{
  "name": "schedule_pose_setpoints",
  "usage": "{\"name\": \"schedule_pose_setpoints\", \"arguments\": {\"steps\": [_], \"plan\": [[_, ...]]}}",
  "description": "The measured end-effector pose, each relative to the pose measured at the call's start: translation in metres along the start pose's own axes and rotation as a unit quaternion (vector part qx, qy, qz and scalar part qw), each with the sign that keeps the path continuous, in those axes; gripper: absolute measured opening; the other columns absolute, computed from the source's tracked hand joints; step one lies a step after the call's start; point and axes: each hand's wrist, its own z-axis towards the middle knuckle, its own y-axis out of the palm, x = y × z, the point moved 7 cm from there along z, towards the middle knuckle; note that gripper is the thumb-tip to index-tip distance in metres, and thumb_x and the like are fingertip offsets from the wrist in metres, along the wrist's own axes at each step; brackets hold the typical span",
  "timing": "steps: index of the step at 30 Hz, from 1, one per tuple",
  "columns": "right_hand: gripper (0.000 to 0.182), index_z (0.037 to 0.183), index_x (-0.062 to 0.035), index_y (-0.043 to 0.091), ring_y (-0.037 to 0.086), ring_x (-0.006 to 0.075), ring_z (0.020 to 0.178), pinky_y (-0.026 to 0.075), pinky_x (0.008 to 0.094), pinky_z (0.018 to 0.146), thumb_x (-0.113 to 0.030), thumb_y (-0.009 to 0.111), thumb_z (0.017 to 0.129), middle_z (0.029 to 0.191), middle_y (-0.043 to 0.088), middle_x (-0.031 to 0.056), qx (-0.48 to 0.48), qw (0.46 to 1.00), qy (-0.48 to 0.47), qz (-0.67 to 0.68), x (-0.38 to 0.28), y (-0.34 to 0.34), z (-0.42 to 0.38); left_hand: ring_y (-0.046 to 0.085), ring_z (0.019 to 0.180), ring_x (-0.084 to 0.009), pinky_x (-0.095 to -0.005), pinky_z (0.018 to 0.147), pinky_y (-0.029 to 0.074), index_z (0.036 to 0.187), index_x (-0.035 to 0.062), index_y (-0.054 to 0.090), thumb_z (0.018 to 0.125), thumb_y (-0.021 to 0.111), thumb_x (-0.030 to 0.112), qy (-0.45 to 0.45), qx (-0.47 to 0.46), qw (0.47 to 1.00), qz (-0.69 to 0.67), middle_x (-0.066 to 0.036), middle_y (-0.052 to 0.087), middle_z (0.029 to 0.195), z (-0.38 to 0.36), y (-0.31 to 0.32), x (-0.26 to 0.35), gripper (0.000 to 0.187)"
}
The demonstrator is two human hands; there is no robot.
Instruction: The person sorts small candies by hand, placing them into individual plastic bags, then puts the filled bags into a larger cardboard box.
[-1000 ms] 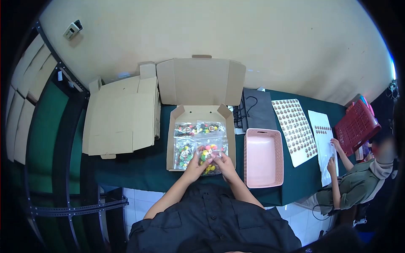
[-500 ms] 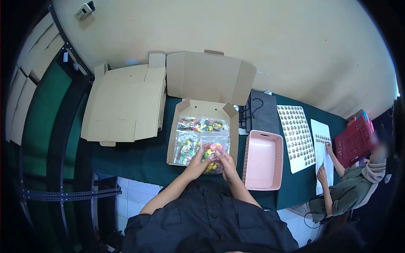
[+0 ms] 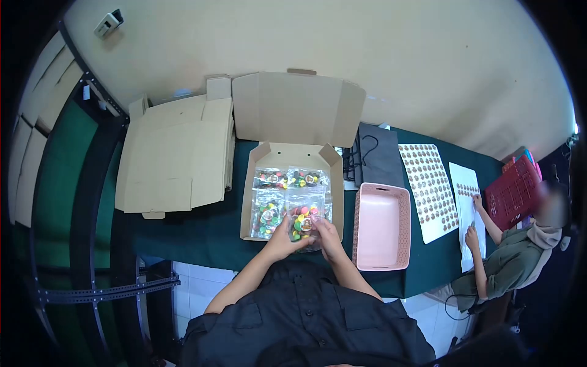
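3 clear bags [image 3: 278, 196] of colored pieces lie in the open box [image 3: 252, 202]; both hands [image 3: 306, 235] pinch a 4th bag [image 3: 304, 223] over its near-right corner, not yet laid flat.

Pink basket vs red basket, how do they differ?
The pink plastic basket sits upright on the green table, open side up, just right of the person's hands; the red plastic basket stands tilted at the far right beside a co-worker. The pink one shows solid inner walls; the red one shows a grid lattice. Both look empty.
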Motion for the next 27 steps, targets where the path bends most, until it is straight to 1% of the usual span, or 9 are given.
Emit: {"name": "schedule_pose_setpoints", "arguments": {"steps": [2, 3, 7, 9, 13, 15, 21, 24, 27], "plan": [[0.029, 0.106, -0.0002, 0.052, 0.058, 0.0118, 0.083, 0.046, 0.0232, 0.072, -0.023, 0.051, 0.088, 0.095, 0.059, 0.0066, 0.016, 0.999, -0.018, -0.021, -0.006, 0.003, -0.003, 0.033, 0.122, -0.0233, -0.0328, 0.099, 0.029, 0.132, -0.0039, 0.017, 0.070, 0.072, 0.020, 0.048, -0.018, 0.994, 0.093, -0.018, 0.036, 0.127, -0.006, 0.005, 0.015, 0.086], [0.030, 0.104, -0.0004, 0.053, 0.059, 0.0112, 0.080, 0.047, 0.0221, 0.068, -0.025, 0.052, 0.087, 0.095, 0.059, 0.0064, 0.023, 0.998, -0.034, -0.045, -0.009, 0.005, -0.004, 0.041, 0.116, -0.0248, -0.0323, 0.097, 0.033, 0.131, -0.0031, 0.022, 0.069, 0.073, 0.020, 0.033, 0.008, 0.992, 0.118, -0.019, 0.040, 0.125, -0.007, 0.004, 0.018, 0.083], [0.030, 0.103, -0.0008, 0.053, 0.059, 0.0104, 0.076, 0.046, 0.0219, 0.065, -0.027, 0.052, 0.087, 0.090, 0.059, 0.0049, 0.017, 0.992, -0.079, -0.100, -0.012, 0.009, -0.004, 0.040, 0.117, -0.0246, -0.0324, 0.097, 0.033, 0.130, -0.0037, 0.023, 0.070, 0.071, 0.018, 0.030, -0.003, 0.995, 0.096, -0.019, 0.040, 0.125, -0.001, 0.003, 0.008, 0.080], [0.032, 0.103, -0.0005, 0.053, 0.056, 0.0075, 0.076, 0.044, 0.0199, 0.063, -0.028, 0.053, 0.087, 0.087, 0.057, 0.0026, 0.055, 0.998, -0.012, -0.004, 0.007, -0.008, 0.004, 0.033, 0.122, -0.0237, -0.0328, 0.100, 0.028, 0.131, -0.0047, 0.021, 0.071, 0.071, 0.016, 0.028, -0.039, 0.996, 0.075, -0.017, 0.036, 0.129, -0.001, 0.005, 0.009, 0.081], [0.034, 0.105, 0.0003, 0.052, 0.053, 0.0053, 0.076, 0.042, 0.0180, 0.064, -0.029, 0.052, 0.087, 0.084, 0.056, 0.0003, 0.038, 0.999, -0.006, -0.021, 0.009, -0.007, 0.004, 0.034, 0.121, -0.0231, -0.0325, 0.100, 0.028, 0.130, -0.0052, 0.022, 0.073, 0.069, 0.016, 0.019, -0.011, 0.999, 0.042, -0.017, 0.037, 0.128, -0.001, 0.004, 0.010, 0.076], [0.035, 0.105, 0.0006, 0.052, 0.052, 0.0056, 0.079, 0.041, 0.0176, 0.066, -0.030, 0.048, 0.089, 0.088, 0.056, 0.0010, 0.005, 0.989, -0.092, -0.118, -0.004, 0.008, -0.002, 0.043, 0.115, -0.0227, -0.0312, 0.096, 0.033, 0.127, -0.0048, 0.030, 0.076, 0.067, 0.019, 0.056, 0.025, 0.994, 0.093, -0.017, 0.044, 0.122, -0.001, 0.000, 0.012, 0.068], [0.034, 0.111, -0.0013, 0.049, 0.054, 0.0107, 0.093, 0.044, 0.0239, 0.081, -0.028, 0.047, 0.090, 0.102, 0.055, 0.0051, 0.015, 0.998, -0.035, 0.040, 0.006, -0.001, 0.002, 0.043, 0.114, -0.0207, -0.0297, 0.095, 0.034, 0.125, -0.0049, 0.034, 0.080, 0.062, 0.027, 0.018, 0.031, 0.999, 0.040, -0.016, 0.047, 0.120, 0.002, -0.005, 0.001, 0.062], [0.037, 0.113, -0.0001, 0.049, 0.054, 0.0120, 0.095, 0.042, 0.0262, 0.083, -0.030, 0.044, 0.091, 0.104, 0.055, 0.0061, 0.006, 0.996, -0.053, -0.070, 0.001, 0.012, -0.005, 0.044, 0.113, -0.0187, -0.0295, 0.094, 0.034, 0.124, -0.0047, 0.036, 0.085, 0.056, 0.030, -0.017, 0.036, 0.999, -0.006, -0.015, 0.048, 0.119, 0.001, -0.009, -0.003, 0.056], [0.036, 0.113, -0.0004, 0.049, 0.054, 0.0121, 0.094, 0.043, 0.0243, 0.081, -0.028, 0.045, 0.091, 0.104, 0.055, 0.0062, -0.002, 0.999, -0.043, -0.029, 0.005, 0.008, -0.003, 0.043, 0.112, -0.0173, -0.0293, 0.094, 0.034, 0.124, -0.0046, 0.036, 0.088, 0.051, 0.029, -0.030, 0.054, 0.996, -0.071, -0.014, 0.048, 0.119, 0.001, -0.011, -0.009, 0.052]]}}
